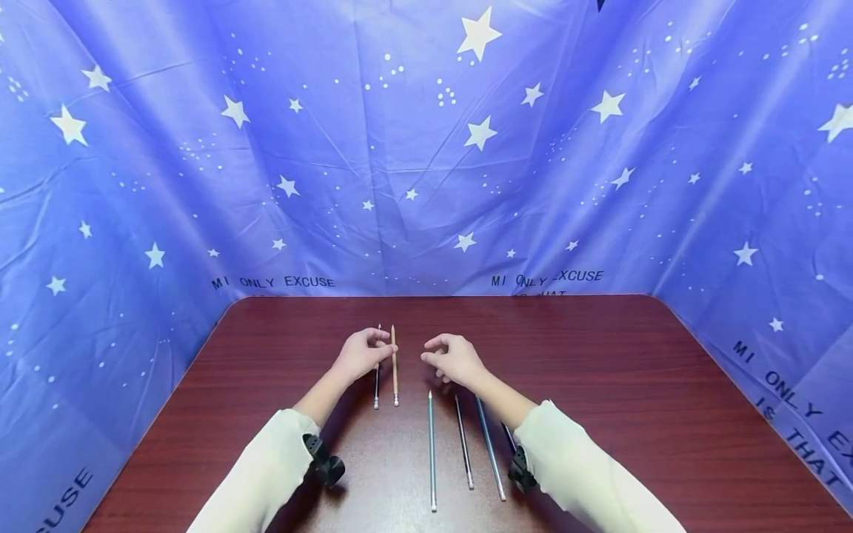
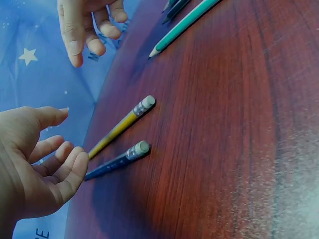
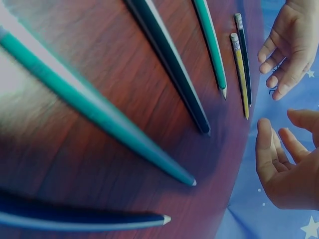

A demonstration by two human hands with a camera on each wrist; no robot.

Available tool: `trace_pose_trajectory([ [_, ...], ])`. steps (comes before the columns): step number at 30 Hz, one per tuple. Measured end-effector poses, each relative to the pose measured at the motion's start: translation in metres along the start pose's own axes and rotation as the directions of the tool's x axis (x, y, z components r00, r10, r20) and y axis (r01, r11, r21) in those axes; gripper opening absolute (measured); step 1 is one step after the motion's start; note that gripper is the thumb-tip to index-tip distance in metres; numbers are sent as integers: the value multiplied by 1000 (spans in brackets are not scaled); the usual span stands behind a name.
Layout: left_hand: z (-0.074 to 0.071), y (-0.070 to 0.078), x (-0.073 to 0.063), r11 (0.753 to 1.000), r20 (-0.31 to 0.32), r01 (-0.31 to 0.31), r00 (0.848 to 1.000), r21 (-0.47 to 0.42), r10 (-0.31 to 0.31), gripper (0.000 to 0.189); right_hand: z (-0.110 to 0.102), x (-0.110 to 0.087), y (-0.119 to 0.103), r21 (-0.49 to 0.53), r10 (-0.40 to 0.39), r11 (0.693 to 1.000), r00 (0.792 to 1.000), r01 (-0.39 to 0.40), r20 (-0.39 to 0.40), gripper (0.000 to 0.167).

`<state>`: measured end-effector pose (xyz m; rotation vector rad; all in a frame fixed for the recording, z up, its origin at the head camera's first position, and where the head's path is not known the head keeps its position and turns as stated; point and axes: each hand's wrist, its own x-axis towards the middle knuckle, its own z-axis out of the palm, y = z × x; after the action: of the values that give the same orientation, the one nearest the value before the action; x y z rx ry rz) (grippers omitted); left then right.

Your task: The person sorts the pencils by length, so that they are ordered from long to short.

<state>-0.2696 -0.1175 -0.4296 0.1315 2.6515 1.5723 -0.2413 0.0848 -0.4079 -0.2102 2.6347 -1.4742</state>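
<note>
A: What are the hands holding?

B: Nothing. A person's left hand (image 1: 360,354) hangs above a wooden table (image 1: 566,355), its fingers loosely curved and the thumb apart from them. The right hand (image 1: 456,360) faces it across a gap, fingers also bent and relaxed, pinching nothing.

A: And the pencils?

B: Two lie just beneath the left hand, side by side: a yellow pencil (image 1: 395,377) and a dark pencil (image 1: 376,389). The right wrist view shows both flat on the wood, apart from the fingers.

A: The rest?

B: Four more fan out below the right hand and forearm: a green pencil (image 1: 432,451) nearest the yellow one, then a black pencil (image 1: 464,448), a bluish-green pencil (image 1: 491,451) and a dark blue pencil (image 3: 84,225), the last partly hidden by the arm in the head view. Tips point away from the person.

A: And around them?

B: White sleeves (image 1: 263,463), a black camera (image 1: 326,463) by the left cuff, and a blue-violet cloth (image 1: 413,81) with white stars and black lettering hanging behind the table.
</note>
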Motion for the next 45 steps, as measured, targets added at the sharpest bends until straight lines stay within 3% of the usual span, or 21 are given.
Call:
trace_pose_trajectory([
  [11,8,10,-13,998,42,-56,998,3,56,38,-13,-15,6,-17,-15,1000,1000,15,15,29],
  [24,22,16,-26,998,112,-48,993,36,43,35,-31,-37,20,-22,7,1000,999,-6,52,29],
  [33,33,23,-41,995,185,-94,979,28,87,38,-44,-49,34,-27,16,1000,997,-14,79,30],
  [45,45,23,-61,983,270,-146,956,107,113,32,-51,-70,47,-47,26,999,990,-19,138,29],
])
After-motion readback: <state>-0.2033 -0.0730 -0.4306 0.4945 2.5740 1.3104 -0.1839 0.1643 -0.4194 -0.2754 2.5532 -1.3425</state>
